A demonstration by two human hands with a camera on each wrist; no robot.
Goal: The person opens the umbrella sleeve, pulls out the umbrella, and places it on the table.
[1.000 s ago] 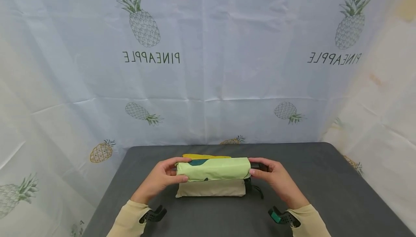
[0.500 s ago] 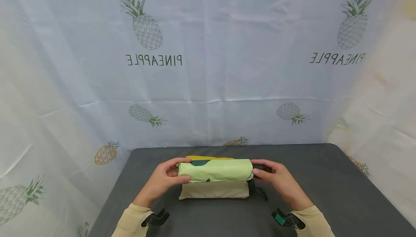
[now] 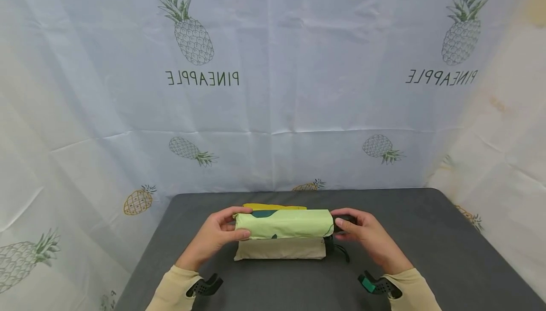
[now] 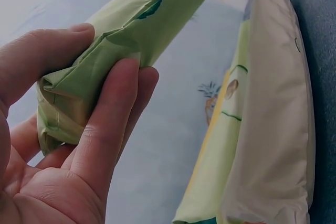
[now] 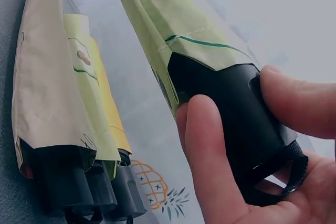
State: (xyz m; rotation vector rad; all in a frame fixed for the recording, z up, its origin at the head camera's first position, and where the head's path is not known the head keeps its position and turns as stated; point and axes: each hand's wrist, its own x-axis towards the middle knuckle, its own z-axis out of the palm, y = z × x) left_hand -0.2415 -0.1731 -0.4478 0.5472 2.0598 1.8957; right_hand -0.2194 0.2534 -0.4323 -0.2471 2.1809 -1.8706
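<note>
A folded umbrella in a light green cloth cover is held level above the table. My left hand grips its covered end, thumb and fingers on opposite sides in the left wrist view. With my right hand I hold the black handle, which sticks out of the cover and has a strap loop at its end. Below lie a beige umbrella, another light green umbrella and a yellow umbrella, side by side. From the head view the second green one is hidden.
The dark grey table has rounded far corners. A pale curtain printed with pineapples hangs behind it and along both sides. The three lying umbrellas have their black handles towards the right.
My right hand has shifted slightly from the cover's edge further onto the black handle, and more of the handle shows. My left hand keeps its grip; the view has moved a little.
</note>
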